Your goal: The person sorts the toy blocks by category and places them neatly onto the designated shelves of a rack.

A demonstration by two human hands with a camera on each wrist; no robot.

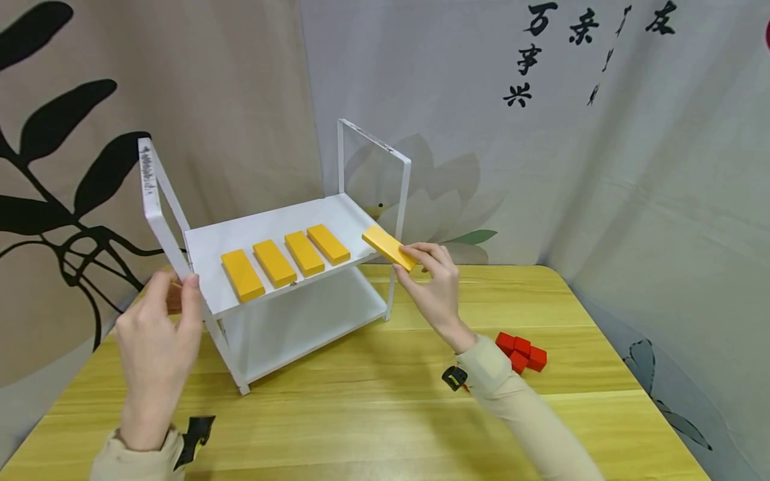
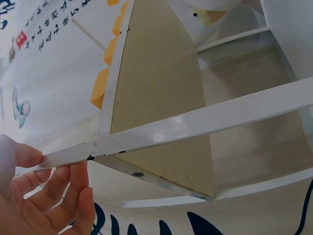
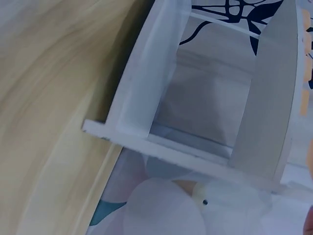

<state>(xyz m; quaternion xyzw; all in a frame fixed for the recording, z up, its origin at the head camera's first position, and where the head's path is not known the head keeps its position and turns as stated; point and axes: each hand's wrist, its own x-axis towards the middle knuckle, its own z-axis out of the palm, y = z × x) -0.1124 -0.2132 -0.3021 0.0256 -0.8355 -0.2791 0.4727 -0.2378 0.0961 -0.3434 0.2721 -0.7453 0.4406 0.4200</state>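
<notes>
A white two-tier shelf rack with upright end frames stands on the table. Several yellow rectangular blocks lie in a row across its upper tier, spaced apart. My left hand pinches the rack's near left post; the left wrist view shows thumb and fingers on either side of that white bar. Between the thumb and fingers of my right hand is another yellow block, tilted, by the upper tier's right end. Only a fingertip of that hand shows in the right wrist view.
Some red cubes sit clustered on the wooden table, behind the right forearm. The rack's lower tier is below the blocks. A printed curtain hangs close behind the rack and table.
</notes>
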